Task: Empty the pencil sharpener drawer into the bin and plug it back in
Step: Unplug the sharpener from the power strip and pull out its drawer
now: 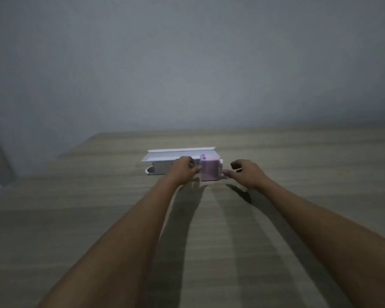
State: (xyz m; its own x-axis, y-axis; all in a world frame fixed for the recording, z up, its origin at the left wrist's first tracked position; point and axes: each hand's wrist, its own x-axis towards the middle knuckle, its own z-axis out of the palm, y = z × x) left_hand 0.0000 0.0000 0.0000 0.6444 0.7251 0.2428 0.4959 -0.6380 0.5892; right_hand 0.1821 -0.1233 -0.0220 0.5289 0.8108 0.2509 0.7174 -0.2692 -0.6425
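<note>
Head view: two bare forearms stretch out over the wood-grain table [76, 218], casting long shadows, and end at a pale pink pencil sharpener [210, 170] standing far out on the tabletop. The left hand [183, 171] is curled with its fingertips touching the sharpener's left face, while the right hand [246, 174] sits loosely curled just beside its right side, one finger reaching toward the base; whether either truly grips it cannot be told. Behind the sharpener, touching or nearly so, lies an open white box [165, 160], with a grey wall [187, 63] beyond.
</note>
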